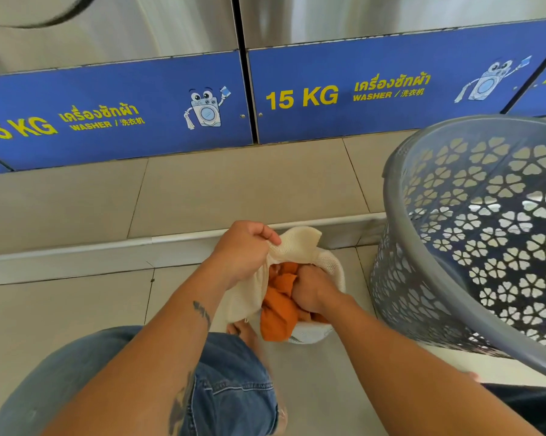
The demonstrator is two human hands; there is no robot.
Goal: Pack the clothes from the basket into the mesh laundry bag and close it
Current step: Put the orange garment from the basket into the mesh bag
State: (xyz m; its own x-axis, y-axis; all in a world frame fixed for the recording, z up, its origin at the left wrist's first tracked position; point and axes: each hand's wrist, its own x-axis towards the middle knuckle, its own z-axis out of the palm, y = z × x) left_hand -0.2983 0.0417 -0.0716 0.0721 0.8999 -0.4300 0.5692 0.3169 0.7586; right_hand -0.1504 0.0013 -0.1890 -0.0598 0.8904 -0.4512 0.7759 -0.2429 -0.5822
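tiled floor, mesh bag [284, 278] upright (mouth up), left hand [243, 250] pinching rim, right hand [312, 291] fisted on orange cloth [278, 309]

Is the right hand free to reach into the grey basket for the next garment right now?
Probably not yet: the right hand is buried in the mesh bag, closed on the orange cloth. Once it lets go, the basket stands open just beside it.

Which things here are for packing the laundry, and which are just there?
For the job: cream mesh laundry bag, orange cloth, grey plastic basket, left hand, right hand.

Just there: blue-panelled steel washers, beige tiled floor.
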